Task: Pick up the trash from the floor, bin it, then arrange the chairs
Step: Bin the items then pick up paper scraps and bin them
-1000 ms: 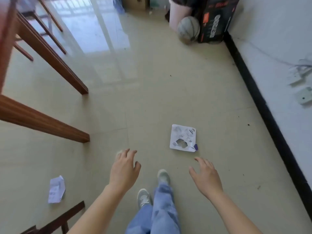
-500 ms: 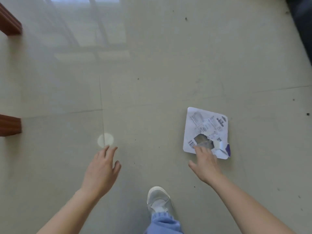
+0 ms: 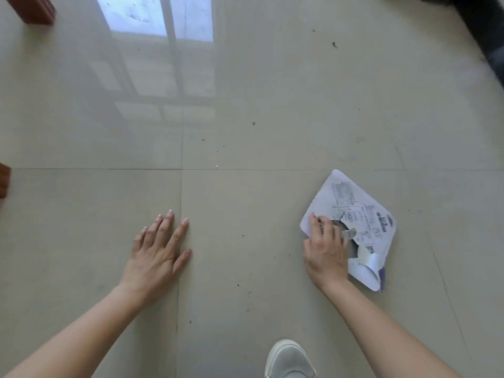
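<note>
On the pale tiled floor (image 3: 272,105), going left to right: a brown chair leg (image 3: 32,9) shows at the far left corner. Next, the left hand (image 3: 156,255) is spread flat, its grip released and empty. Past a grey shoe (image 3: 289,358), the right hand (image 3: 326,255) has its fingers (image 3: 319,227) curled onto a torn white wrapper (image 3: 354,203), grasping its near edge.
</note>
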Demonstrator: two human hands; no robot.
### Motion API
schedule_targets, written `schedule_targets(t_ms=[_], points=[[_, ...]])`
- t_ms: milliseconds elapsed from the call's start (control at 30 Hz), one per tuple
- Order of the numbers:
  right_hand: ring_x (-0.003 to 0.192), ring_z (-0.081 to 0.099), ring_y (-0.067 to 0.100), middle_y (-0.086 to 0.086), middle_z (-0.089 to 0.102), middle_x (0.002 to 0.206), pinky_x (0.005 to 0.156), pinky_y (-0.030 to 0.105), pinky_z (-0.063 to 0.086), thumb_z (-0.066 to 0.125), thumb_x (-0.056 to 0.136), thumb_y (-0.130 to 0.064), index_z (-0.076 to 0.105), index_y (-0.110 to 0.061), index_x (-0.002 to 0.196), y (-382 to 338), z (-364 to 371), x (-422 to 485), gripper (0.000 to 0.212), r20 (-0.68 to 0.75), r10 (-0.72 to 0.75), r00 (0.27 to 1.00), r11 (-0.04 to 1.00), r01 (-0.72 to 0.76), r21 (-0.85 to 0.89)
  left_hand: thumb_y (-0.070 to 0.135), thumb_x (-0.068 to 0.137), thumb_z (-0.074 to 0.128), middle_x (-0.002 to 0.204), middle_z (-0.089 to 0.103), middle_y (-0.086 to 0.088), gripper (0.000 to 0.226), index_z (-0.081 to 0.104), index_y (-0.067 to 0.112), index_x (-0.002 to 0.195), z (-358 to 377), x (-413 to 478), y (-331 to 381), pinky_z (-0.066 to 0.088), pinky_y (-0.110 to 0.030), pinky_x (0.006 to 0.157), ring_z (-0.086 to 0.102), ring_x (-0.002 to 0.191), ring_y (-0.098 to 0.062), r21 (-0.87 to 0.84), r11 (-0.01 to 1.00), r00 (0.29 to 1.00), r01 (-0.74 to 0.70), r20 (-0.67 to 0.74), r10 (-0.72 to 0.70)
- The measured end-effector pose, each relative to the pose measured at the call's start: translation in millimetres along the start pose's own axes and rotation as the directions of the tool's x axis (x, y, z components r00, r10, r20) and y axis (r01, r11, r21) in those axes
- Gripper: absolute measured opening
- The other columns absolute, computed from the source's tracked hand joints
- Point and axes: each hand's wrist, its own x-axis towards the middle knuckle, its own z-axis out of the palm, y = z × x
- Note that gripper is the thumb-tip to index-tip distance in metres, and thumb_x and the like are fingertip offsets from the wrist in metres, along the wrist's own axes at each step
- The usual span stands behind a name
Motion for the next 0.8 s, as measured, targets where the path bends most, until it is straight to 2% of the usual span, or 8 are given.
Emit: schedule_targets(t_ms=[100, 167, 267, 367, 500, 600, 700, 800], points=[[0.081, 0.057, 0.035, 0.014, 0.058, 0.103, 0.07, 0.044, 0.047, 0.057, 0.063, 0.0, 0.05, -0.012, 0.115, -60, -10, 7, 0.054, -0.122, -0.245, 0.962, 0.964, 0.256, 0.079, 0.057, 0.091, 0.006, 0.137, 0.05, -0.015, 0.067, 0.044, 0.021, 0.133, -8, -3, -8, 0.027, -0.038, 0.1, 0.045, 0.125, -0.029, -0.024, 0.999, 0.999, 0.024, -0.025, -0.024], [0.079, 0.056, 0.032, 0.012, 0.056, 0.101, 0.07, 0.042, 0.046, 0.05, 0.065, 0.001, 0.051, -0.014, 0.113, -108, -17, 9, 0.05, -0.198, -0.383, 0.902, 0.911, 0.404, 0.08, 0.056, 0.092, 0.006, 0.134, 0.053, -0.015, 0.067, 0.045, 0.021, 0.132, -16, -13, -22, 0.043, -0.037, 0.097, 0.055, 0.118, -0.032, -0.066, 0.995, 0.997, 0.078, -0.022, -0.079], [0.073, 0.056, 0.031, 0.013, 0.058, 0.097, 0.067, 0.04, 0.045, 0.035, 0.067, 0.0, 0.055, -0.011, 0.108, -183, -21, 5, 0.047, -0.243, -0.591, 0.769, 0.783, 0.62, 0.055, 0.055, 0.091, 0.017, 0.133, 0.054, -0.014, 0.06, 0.043, 0.021, 0.133, -24, -40, -59, 0.05, -0.043, 0.089, 0.056, 0.117, -0.032, -0.114, 0.974, 0.98, 0.193, -0.021, -0.197], [0.066, 0.054, 0.03, 0.011, 0.058, 0.092, 0.065, 0.04, 0.047, 0.061, 0.058, -0.002, 0.058, -0.011, 0.101, -252, -18, -10, 0.044, -0.175, -0.757, 0.63, 0.63, 0.774, 0.062, 0.051, 0.086, 0.026, 0.134, 0.052, -0.016, 0.06, 0.043, 0.02, 0.134, -26, -76, -108, 0.048, -0.044, 0.09, 0.054, 0.118, -0.034, -0.112, 0.93, 0.934, 0.349, -0.037, -0.355], [0.074, 0.055, 0.032, 0.013, 0.055, 0.097, 0.063, 0.04, 0.049, 0.075, 0.059, -0.019, 0.053, -0.01, 0.104, -321, -5, -32, 0.052, 0.031, -0.906, 0.422, 0.423, 0.903, 0.075, 0.054, 0.081, 0.01, 0.148, 0.03, -0.016, 0.072, 0.025, 0.021, 0.143, -30, -121, -167, 0.033, -0.047, 0.105, 0.033, 0.132, -0.035, -0.126, 0.829, 0.83, 0.545, -0.061, -0.554], [0.078, 0.054, 0.031, 0.013, 0.053, 0.101, 0.065, 0.04, 0.048, 0.075, 0.061, -0.022, 0.05, -0.011, 0.109, -355, 6, -43, 0.056, 0.08, -0.938, 0.338, 0.342, 0.939, 0.032, 0.048, 0.09, 0.03, 0.152, 0.019, -0.015, 0.062, 0.019, 0.023, 0.145, -24, -150, -213, 0.023, -0.053, 0.109, 0.02, 0.138, -0.037, -0.158, 0.656, 0.648, 0.738, -0.104, -0.754], [0.067, 0.052, 0.027, 0.01, 0.054, 0.092, 0.055, 0.035, 0.045, 0.078, 0.05, -0.019, 0.052, -0.011, 0.105, -374, 16, -50, 0.062, 0.069, -0.947, 0.315, 0.315, 0.949, -0.016, 0.045, 0.093, 0.034, 0.156, 0.002, -0.013, 0.066, 0.003, 0.025, 0.147, -13, -179, -255, 0.014, -0.056, 0.111, 0.003, 0.141, -0.036, -0.25, 0.344, 0.349, 0.905, -0.022, -0.937], [0.063, 0.05, 0.025, 0.008, 0.053, 0.086, 0.052, 0.032, 0.041, 0.075, 0.047, -0.016, 0.053, -0.011, 0.101, -380, 26, -54, 0.059, 0.052, -0.953, 0.3, 0.297, 0.953, -0.063, 0.052, 0.091, 0.031, 0.155, -0.006, -0.015, 0.069, -0.004, 0.029, 0.146, -4, -199, -285, 0.015, -0.064, 0.107, -0.002, 0.14, -0.041, -0.326, 0.059, 0.086, 0.943, 0.069, -0.994]])
